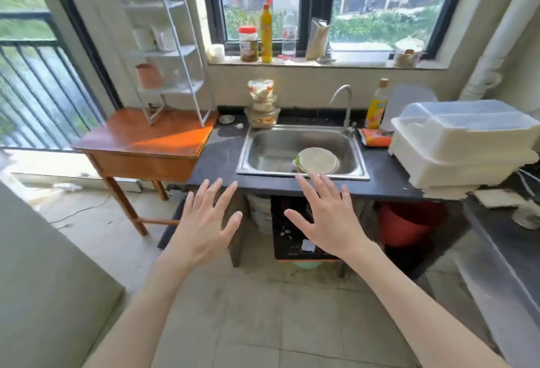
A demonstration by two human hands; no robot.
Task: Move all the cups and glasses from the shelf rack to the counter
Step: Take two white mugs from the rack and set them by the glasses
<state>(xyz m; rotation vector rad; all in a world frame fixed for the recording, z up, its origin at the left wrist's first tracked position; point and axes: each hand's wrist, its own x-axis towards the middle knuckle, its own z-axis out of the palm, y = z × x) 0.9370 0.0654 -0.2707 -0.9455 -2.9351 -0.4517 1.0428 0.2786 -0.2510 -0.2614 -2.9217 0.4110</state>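
Note:
A white wire shelf rack (187,55) stands on a small wooden table (140,139) at the left. Its middle tier holds two white cups (155,39). One tier lower sits a terracotta cup (149,76) beside a clear glass (178,75) that is hard to make out. The dark counter (217,160) runs right of the table. My left hand (204,224) and my right hand (324,218) hover palm-down with fingers spread in front of the counter's edge, holding nothing, well below and right of the rack.
A steel sink (302,148) with plates (317,160) in it is set into the counter. Stacked glass bowls (263,110) stand behind it. A white plastic dish box (464,145) fills the right side. Bottles and jars line the windowsill (321,61). A red bucket (409,221) is under the counter.

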